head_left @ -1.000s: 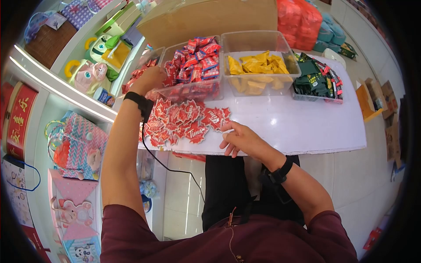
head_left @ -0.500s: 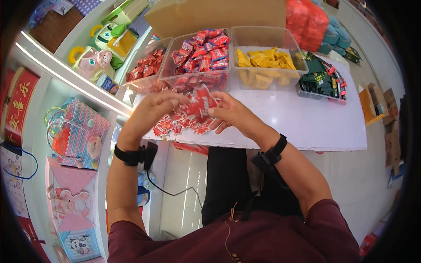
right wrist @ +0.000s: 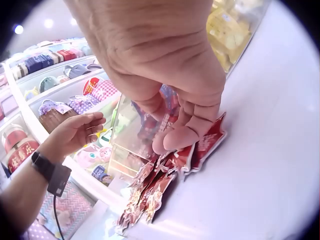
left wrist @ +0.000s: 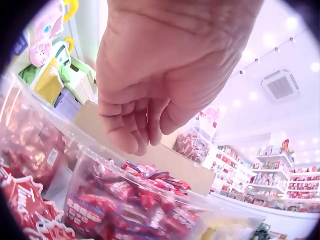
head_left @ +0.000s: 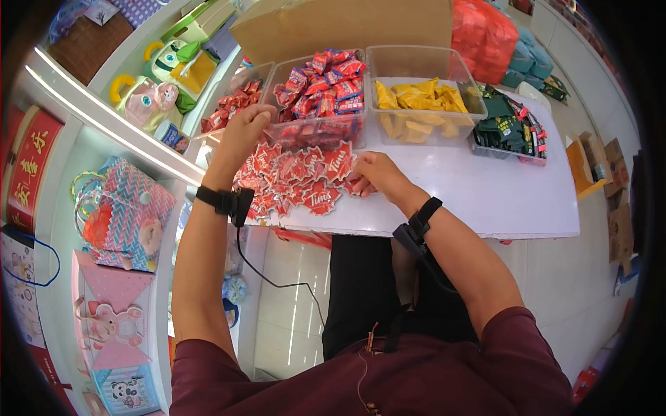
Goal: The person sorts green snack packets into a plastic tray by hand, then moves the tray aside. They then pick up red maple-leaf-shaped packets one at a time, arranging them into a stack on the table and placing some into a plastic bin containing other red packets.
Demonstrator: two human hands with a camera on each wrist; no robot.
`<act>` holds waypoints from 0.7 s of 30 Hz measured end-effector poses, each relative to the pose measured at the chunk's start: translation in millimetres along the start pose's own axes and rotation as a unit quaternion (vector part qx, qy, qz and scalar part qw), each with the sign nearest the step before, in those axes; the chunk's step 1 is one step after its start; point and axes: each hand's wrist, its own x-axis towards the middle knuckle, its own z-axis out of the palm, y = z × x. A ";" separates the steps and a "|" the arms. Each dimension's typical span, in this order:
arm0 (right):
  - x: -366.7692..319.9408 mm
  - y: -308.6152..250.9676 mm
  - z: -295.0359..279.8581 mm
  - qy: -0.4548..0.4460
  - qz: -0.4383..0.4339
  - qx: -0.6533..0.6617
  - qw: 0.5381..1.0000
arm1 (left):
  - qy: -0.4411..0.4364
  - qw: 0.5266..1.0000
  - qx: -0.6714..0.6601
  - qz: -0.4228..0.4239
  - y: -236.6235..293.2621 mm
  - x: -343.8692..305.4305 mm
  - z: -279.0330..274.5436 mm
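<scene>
A pile of red maple-leaf-shaped packets (head_left: pixel 295 182), several lettered "Tims", covers the left end of the white table. My right hand (head_left: pixel 378 175) is at the pile's right edge, fingers bent. In the right wrist view its thumb and fingertips pinch a red leaf-shaped packet (right wrist: pixel 206 144). Raised beyond the pile, my left hand (head_left: pixel 243 132) hangs near the front of the clear bins. Its fingers (left wrist: pixel 131 142) curl loosely with nothing between them. Below them in the left wrist view is a bin of red-and-blue wrapped snacks (left wrist: pixel 145 200).
Behind the pile stand a small bin of red packets (head_left: pixel 239 97), a bin of yellow packets (head_left: pixel 423 97) and a tray of dark green packets (head_left: pixel 506 125). A cardboard box (head_left: pixel 340 31) rises behind. Shelves with bags (head_left: pixel 128 215) border the left side.
The left hand came from the bins to meet the right hand over a leaf packet, then went back up toward the bins. The right hand has lowered to the pile's right edge.
</scene>
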 end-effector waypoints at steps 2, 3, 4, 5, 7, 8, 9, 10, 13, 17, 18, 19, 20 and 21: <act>1.1 6.3 -2.6 0.048 0.004 -0.061 0.997 | 0.022 0.996 0.081 0.041 -7.7 25.9 -6.3; -3.7 6.4 -1.5 0.050 -0.009 -0.082 0.995 | 0.024 0.989 0.127 0.072 -13.9 39.4 -7.7; -13.5 6.2 0.8 0.051 -0.023 -0.102 0.993 | 0.026 0.979 0.172 0.103 -22.3 52.7 -7.6; -21.4 7.0 2.4 0.053 -0.038 -0.123 0.990 | 0.003 0.974 0.189 0.123 -30.5 65.9 -5.3; -31.1 14.1 0.7 0.035 -0.026 -0.122 0.992 | -0.045 0.960 0.222 0.165 -43.1 89.2 0.2; -34.4 17.7 -1.2 0.028 -0.018 -0.121 0.992 | -0.087 0.953 0.253 0.143 -43.8 99.1 1.3; -37.8 18.2 -1.8 0.022 -0.010 -0.121 0.992 | -0.086 0.953 0.251 0.149 -39.6 103.3 4.9; -42.4 17.1 -3.0 0.025 -0.003 -0.121 0.992 | -0.085 0.952 0.248 0.156 -36.3 106.0 10.2; -47.7 15.3 -4.7 0.027 0.004 -0.107 0.994 | -0.123 0.944 0.261 0.161 -25.0 115.0 22.3; -49.0 9.4 -7.1 -0.006 0.004 -0.102 0.995 | -0.210 0.917 0.312 0.130 -12.9 134.0 26.7; -50.6 6.1 -7.2 -0.009 0.000 -0.101 0.995 | -0.236 0.914 0.315 0.098 -13.2 138.8 25.9; -52.4 3.5 -6.7 -0.011 -0.004 -0.099 0.995 | -0.233 0.903 0.339 0.126 -15.5 139.5 26.3; -54.1 1.5 -5.8 -0.012 -0.003 -0.098 0.995 | -0.229 0.890 0.363 0.152 -18.7 138.2 26.9; -55.4 -0.7 -5.0 -0.014 -0.002 -0.097 0.995 | -0.224 0.877 0.386 0.179 -24.8 138.5 26.3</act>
